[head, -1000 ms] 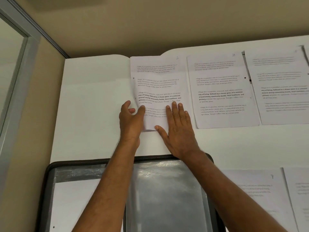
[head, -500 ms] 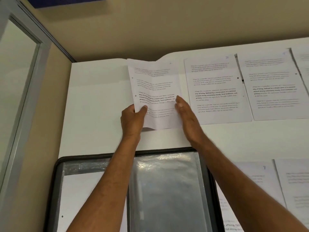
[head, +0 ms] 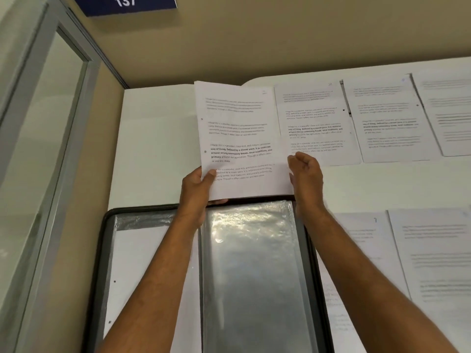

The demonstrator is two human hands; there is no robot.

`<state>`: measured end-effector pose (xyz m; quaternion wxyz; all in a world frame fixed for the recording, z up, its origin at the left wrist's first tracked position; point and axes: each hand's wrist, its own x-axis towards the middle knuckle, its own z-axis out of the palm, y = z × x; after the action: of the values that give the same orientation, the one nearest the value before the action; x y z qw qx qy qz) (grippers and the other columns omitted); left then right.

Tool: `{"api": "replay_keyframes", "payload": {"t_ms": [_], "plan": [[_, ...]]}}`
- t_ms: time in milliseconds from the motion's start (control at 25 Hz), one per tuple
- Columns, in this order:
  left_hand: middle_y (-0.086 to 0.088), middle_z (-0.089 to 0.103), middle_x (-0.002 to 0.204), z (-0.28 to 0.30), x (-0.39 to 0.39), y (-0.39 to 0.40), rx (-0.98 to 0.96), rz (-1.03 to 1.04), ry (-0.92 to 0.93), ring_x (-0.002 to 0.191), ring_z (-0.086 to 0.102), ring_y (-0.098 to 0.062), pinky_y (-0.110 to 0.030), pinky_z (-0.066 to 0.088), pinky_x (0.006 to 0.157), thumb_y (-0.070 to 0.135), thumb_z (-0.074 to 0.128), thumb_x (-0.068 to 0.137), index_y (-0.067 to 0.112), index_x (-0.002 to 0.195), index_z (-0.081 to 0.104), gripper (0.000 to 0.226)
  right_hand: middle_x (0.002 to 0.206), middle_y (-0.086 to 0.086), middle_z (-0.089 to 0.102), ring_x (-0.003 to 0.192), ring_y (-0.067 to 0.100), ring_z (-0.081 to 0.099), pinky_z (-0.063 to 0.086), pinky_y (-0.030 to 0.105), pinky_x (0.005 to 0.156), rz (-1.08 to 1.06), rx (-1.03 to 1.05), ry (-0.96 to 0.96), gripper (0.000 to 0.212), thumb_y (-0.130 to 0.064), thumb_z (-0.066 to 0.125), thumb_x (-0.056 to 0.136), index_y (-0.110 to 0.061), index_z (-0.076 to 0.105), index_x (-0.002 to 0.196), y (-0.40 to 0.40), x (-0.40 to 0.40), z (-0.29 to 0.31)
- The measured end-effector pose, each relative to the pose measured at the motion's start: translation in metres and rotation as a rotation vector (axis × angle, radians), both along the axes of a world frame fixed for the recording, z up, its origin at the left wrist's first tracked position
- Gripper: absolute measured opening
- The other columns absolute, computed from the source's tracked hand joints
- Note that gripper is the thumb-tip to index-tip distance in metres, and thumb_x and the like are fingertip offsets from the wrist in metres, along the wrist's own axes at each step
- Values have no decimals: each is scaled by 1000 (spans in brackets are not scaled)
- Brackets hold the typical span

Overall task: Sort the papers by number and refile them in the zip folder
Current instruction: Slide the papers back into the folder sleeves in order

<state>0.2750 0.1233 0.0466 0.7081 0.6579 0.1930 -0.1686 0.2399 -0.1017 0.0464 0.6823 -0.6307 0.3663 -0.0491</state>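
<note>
lifted since a second ago: white printed paper sheet [head: 242,138], then flat on the white desk [head: 153,149], now raised above the open black zip folder with clear plastic sleeves [head: 252,263]. your left hand [head: 196,189] pinches its lower left corner; right hand [head: 305,179], fingers curled, steadies the right edge. long axis runs away from you, heading farthest. step: refiling. next: feed its bottom edge into the sleeve.
</note>
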Motion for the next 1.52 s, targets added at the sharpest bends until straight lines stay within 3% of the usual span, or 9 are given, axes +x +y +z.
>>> {"api": "replay_keyframes", "payload": {"t_ms": [200, 400, 560, 640, 720, 800, 960, 1160, 1520], "plan": [[-1, 77, 113, -3, -50, 16, -26, -111, 37, 105, 73, -19, -33, 61, 81, 17, 62, 102, 16, 123, 72, 23, 110, 1, 80, 102, 22, 76, 62, 37, 84, 118, 212, 70, 23, -31, 76, 93, -19, 75, 112, -7, -39, 23], [-4, 79, 104, -8, -92, 14, 3, -196, 24, 93, 74, -17, -31, 60, 84, 16, 68, 97, 13, 111, 76, 16, 116, 1, 79, 104, 19, 76, 63, 30, 82, 279, 224, 61, 38, -16, 79, 90, -14, 70, 127, -14, -93, 24], [0, 70, 83, -27, -101, 13, 566, -347, -379, 78, 61, -14, -34, 48, 74, 30, 62, 100, 16, 89, 72, 20, 114, -1, 79, 101, 14, 76, 62, 28, 83, 164, 100, 52, 37, -15, 80, 91, -13, 70, 126, -20, -114, 14], [-6, 66, 116, -41, -104, 14, 906, -453, -593, 108, 58, -28, -42, 45, 96, 26, 58, 100, 13, 116, 69, 24, 116, -2, 78, 103, 13, 75, 61, 29, 87, 2, 104, 24, 37, -15, 79, 92, -13, 69, 128, -21, -117, 9], [-15, 46, 152, -56, -114, 13, 1193, -602, -607, 134, 41, -40, -53, 36, 110, 32, 59, 99, 14, 142, 55, 47, 119, -3, 76, 108, 14, 73, 60, 34, 94, -173, 141, 18, 40, -17, 78, 93, -15, 66, 130, -19, -120, 5], [-15, 33, 163, -65, -125, 12, 1310, -670, -599, 145, 32, -42, -60, 30, 114, 40, 58, 99, 18, 150, 49, 56, 122, -3, 74, 112, 16, 72, 59, 33, 97, -273, 188, -13, 43, -18, 77, 94, -13, 63, 135, -17, -121, 3], [-11, 50, 153, -66, -127, 19, 1305, -642, -693, 141, 44, -38, -57, 37, 110, 35, 69, 93, 21, 134, 65, 44, 119, -5, 76, 107, 12, 74, 61, 34, 95, -368, 273, -51, 42, -20, 78, 94, -19, 62, 133, -12, -119, 4], [0, 67, 121, -61, -116, 22, 1192, -620, -889, 115, 60, -27, -48, 39, 102, 17, 71, 87, 21, 91, 71, 5, 118, -7, 76, 105, 10, 74, 61, 35, 94, -376, 284, -59, 38, -18, 76, 95, -24, 62, 130, -7, -112, 5], [10, 63, 104, -38, -90, 13, 994, -886, -679, 110, 57, -16, -36, 19, 104, 7, 57, 71, 26, 79, 45, 23, 127, -1, 73, 113, 16, 72, 59, 45, 100, -394, 355, -72, 47, -24, 74, 97, -18, 56, 141, -10, -92, 4]]}}
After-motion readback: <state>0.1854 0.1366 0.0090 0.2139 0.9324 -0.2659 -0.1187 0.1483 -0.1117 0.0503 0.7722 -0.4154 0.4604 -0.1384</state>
